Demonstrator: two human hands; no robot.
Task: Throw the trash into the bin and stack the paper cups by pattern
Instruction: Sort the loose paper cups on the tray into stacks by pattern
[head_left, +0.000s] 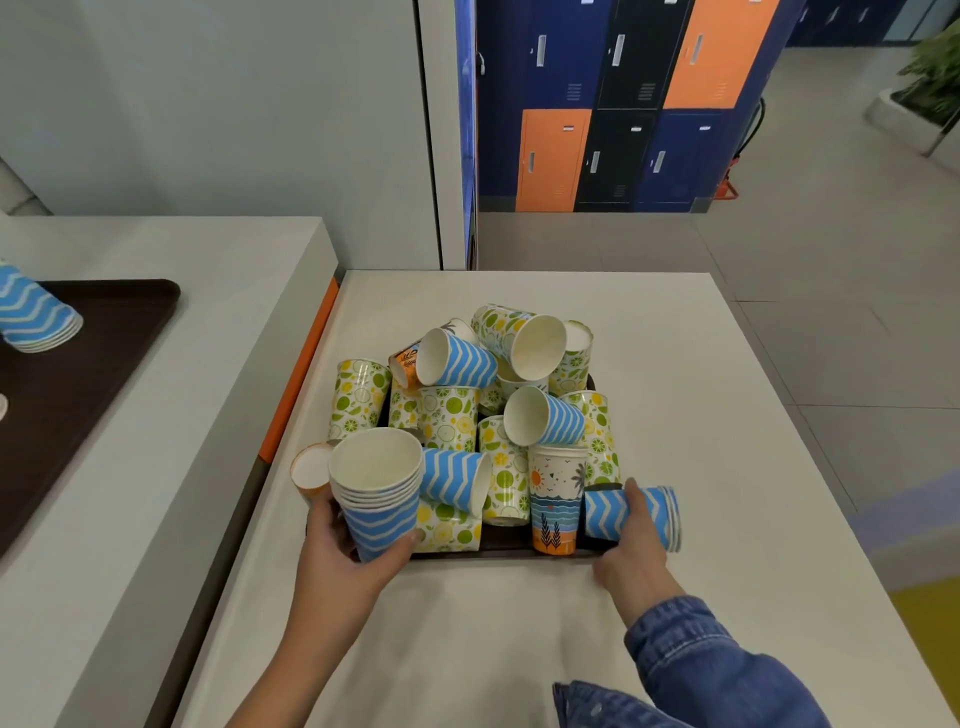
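While the left hand (343, 540) is holding an upright stack of blue zigzag cups (382, 499) over the near left corner of the dark tray (509, 552), its fingers are curling round the stack's lower half. In the head view, the right hand (636, 545) is reaching to the tray's near right corner. Its fingers are wrapping over a short nested stack (602, 514) of the same pattern, which is lying on its side with rims pointing away from the tray. Lemon-print cups (449, 423), more zigzag cups and a beach-print cup (555, 499) are heaping up on the tray, several leaning on one another, and the tray is sitting on a pale tabletop (701, 364). No bin is showing.

The danger, as I judge it, is sitting in the pile. The beach-print cup is standing just beside the lying stack, so dragging that stack out carelessly could be tipping it and loosening the cups resting above. Squeezing the thin paper too hard could also be denting a rim, so the nesting jams.
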